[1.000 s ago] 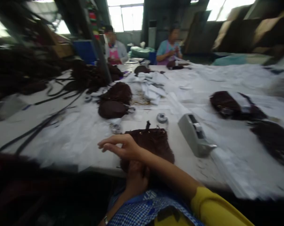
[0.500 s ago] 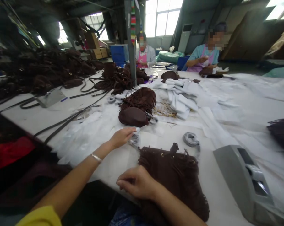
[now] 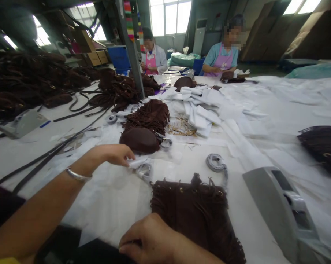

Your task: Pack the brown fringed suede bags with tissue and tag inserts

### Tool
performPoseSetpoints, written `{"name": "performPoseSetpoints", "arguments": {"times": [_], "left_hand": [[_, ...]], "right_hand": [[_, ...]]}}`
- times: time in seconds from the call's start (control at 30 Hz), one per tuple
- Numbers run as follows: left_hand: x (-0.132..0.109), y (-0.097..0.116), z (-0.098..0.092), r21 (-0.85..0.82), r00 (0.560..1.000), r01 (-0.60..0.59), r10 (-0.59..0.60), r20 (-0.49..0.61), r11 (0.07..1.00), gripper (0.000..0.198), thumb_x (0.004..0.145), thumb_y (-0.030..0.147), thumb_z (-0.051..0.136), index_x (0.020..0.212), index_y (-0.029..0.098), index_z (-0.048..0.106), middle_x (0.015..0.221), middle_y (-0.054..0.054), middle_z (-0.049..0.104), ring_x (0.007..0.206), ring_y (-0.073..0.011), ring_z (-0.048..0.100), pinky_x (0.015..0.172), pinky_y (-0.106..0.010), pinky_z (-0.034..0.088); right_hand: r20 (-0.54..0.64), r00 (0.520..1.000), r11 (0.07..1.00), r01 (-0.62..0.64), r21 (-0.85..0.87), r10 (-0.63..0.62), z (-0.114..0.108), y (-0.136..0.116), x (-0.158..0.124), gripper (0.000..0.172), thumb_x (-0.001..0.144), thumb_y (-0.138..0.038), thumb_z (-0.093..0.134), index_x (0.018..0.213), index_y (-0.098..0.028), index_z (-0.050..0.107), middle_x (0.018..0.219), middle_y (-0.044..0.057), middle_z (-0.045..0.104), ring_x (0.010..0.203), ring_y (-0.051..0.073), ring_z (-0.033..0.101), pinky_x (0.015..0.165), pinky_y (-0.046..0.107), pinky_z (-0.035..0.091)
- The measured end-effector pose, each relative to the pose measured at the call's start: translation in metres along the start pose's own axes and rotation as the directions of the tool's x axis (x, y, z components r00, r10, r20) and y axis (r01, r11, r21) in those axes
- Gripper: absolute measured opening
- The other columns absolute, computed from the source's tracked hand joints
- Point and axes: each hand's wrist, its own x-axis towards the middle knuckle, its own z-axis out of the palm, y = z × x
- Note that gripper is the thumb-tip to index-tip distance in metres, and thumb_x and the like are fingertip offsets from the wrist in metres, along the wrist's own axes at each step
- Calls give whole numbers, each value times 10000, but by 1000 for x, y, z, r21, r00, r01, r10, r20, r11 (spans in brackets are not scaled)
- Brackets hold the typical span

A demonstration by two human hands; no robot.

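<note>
A fringed brown bag (image 3: 193, 212) is lying at the near side of a white surface (image 3: 191, 159), eyelets along its top edge, partly hidden by the worker's right forearm. The right grip (image 3: 151, 236) is hanging over the bag's lower left side, fingers loosely curled toward the thumb; whether it is holding or touching anything cannot be told. The left grip (image 3: 116, 154), a silver bracelet (image 3: 79, 175) circling its wrist, is meeting clear film (image 3: 139, 161) with bent fingertips, nearly together; whether they are pinching it cannot be told. A grey roll (image 3: 215, 162) is sitting just beyond the bag's top right corner, while a wrapped ring (image 3: 144, 171) is lying near the top left. A tape dispenser (image 3: 275, 205) is standing to the right. Past the left grip, a smooth bag (image 3: 140, 140) is resting against a fringed one (image 3: 149, 115), with white pads (image 3: 201, 110) piling up beyond. Across the surface, two co-workers in aprons, one pink (image 3: 151, 63), one lilac (image 3: 223, 60), are sitting with their hands low before them.
</note>
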Motion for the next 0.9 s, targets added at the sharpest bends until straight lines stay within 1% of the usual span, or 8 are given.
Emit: {"name": "performPoseSetpoints", "arguments": {"times": [0.1, 0.23, 0.37, 0.47, 0.57, 0.7, 0.8, 0.9], "left_hand": [[11, 22, -9, -32, 987, -152, 153, 45, 988, 286, 863, 292, 576, 1096, 288, 743, 1084, 19, 765, 925, -159, 692, 804, -201, 470], [19, 32, 20, 25, 994, -73, 75, -79, 997, 368, 992, 363, 385, 1183, 261, 683, 1210, -31, 715, 1066, -183, 654, 881, -247, 452], [-12, 0, 49, 111, 992, 16, -2, -128, 994, 352, 1000, 387, 393, 989, 229, 707, 1022, -45, 747, 957, -190, 653, 1020, -355, 379], [-45, -31, 49, 149, 985, 106, -83, -151, 983, 277, 960, 332, 502, 807, 188, 683, 865, -30, 739, 869, -177, 628, 1092, -411, 298], [-61, -41, 45, 145, 965, 202, -172, -200, 969, 218, 921, 218, 538, 753, 155, 662, 817, -53, 715, 847, -183, 607, 1019, -377, 360], [-43, -10, 61, 71, 918, 279, -245, -311, 958, 241, 953, 215, 454, 987, 197, 692, 1052, -71, 700, 962, -208, 624, 859, -314, 440], [-17, 23, 79, -12, 875, 339, -320, -363, 941, 257, 951, 370, 498, 1064, 229, 680, 1080, -76, 683, 962, -232, 640, 791, -312, 473], [2, 42, 90, -73, 823, 404, -397, -407, 912, 381, 901, 494, 566, 1142, 209, 644, 1171, -125, 640, 1086, -296, 600, 821, -348, 487]], "right_hand": [[-1, 1000, 1000, -16, -24, 16, -1, 0, 0, 218, 899, -315, 598, 1006, -239, 772, 900, 0, 783, 820, 124, 720, 711, 146, 451], [-14, 999, 999, -37, 5, 37, -3, -1, -1, 201, 903, -307, 581, 955, -255, 768, 866, -12, 778, 805, 118, 715, 701, 146, 444], [-5, 1000, 1000, -31, -6, 31, -2, -1, -1, 198, 899, -307, 574, 934, -253, 761, 861, -6, 774, 791, 125, 708, 703, 160, 441], [-5, 1000, 999, -22, -31, 22, 0, 1, -1, 195, 895, -311, 570, 920, -251, 755, 855, -3, 771, 793, 133, 707, 705, 170, 439], [-2, 1000, 999, -14, -46, 14, 1, 2, 0, 195, 898, -302, 563, 911, -250, 750, 854, -3, 768, 787, 133, 701, 703, 174, 437], [5, 1000, 998, -5, -55, 6, 1, 1, 1, 206, 906, -297, 552, 883, -239, 749, 835, 7, 762, 749, 134, 681, 684, 182, 432], [7, 1000, 998, -2, -67, 2, 0, 0, 1, 201, 899, -280, 553, 871, -235, 747, 818, 8, 757, 716, 132, 665, 657, 185, 423], [7, 1000, 997, -11, -76, 12, 1, 1, 2, 193, 892, -271, 558, 884, -239, 748, 826, 3, 757, 725, 128, 665, 660, 180, 420]]}}
